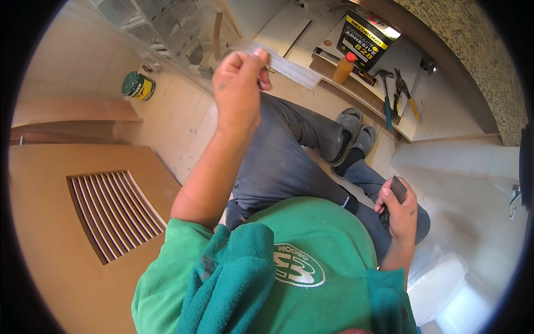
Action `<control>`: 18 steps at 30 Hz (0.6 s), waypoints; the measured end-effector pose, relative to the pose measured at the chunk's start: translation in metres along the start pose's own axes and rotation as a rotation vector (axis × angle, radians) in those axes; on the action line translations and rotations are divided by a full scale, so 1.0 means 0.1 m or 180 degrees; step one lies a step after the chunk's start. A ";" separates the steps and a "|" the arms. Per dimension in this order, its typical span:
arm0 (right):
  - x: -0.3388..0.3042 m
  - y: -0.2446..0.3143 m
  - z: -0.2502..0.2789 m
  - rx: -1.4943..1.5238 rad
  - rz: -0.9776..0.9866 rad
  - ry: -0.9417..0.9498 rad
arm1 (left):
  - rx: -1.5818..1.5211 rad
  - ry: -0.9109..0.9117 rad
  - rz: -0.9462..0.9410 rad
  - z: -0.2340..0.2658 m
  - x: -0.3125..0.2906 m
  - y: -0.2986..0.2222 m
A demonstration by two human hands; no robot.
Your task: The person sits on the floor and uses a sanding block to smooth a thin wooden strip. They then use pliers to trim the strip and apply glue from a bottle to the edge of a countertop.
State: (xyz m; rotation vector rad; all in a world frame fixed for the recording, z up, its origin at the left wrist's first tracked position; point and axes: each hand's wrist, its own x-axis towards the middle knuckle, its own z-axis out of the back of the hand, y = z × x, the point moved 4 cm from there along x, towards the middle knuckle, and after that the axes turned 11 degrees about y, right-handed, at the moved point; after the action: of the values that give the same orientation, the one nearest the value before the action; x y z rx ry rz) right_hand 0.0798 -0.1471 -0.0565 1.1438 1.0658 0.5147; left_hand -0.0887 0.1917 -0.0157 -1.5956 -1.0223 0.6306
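My left hand (238, 92) is raised in front of me, thumb and fingers pinched on a pale, partly see-through strip (297, 72). The strip stretches off to the right of the hand, and its end near the fingers is blurred. Over my right thigh, my right hand (397, 209) is closed around a flat black piece (398, 189) that sticks up past the thumb. More of that dark piece shows below the fingers; its kind cannot be made out.
An open cabinet ahead holds a black-and-yellow adhesive can (368, 42), an orange bottle (344, 68), a hammer (386, 97) and pliers (407, 92). A green tub (138, 86) stands at left, above a louvred brown door (50, 195). A tap (515, 201) is at right.
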 end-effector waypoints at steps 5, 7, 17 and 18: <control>0.02 -0.03 -0.04 0.0110 -0.0079 0.0042 | -0.0071 -0.0226 -0.0250 0.16 0.14 -0.27; 0.01 -0.03 -0.05 0.0095 -0.0085 0.0055 | -0.0123 -0.0161 -0.0331 0.18 0.20 -0.35; -0.02 -0.07 -0.04 0.0085 -0.0063 0.0108 | -0.0382 0.0040 -0.0349 0.23 0.30 -0.41; -0.02 -0.07 -0.04 0.0069 -0.0056 0.0122 | -0.0408 0.0037 -0.0353 0.23 0.30 -0.41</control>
State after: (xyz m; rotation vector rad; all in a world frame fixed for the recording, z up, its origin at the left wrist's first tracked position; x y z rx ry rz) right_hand 0.0744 -0.1493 -0.0617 1.1465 1.1159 0.5139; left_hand -0.1047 0.2307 0.0202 -1.6386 -1.1535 0.4880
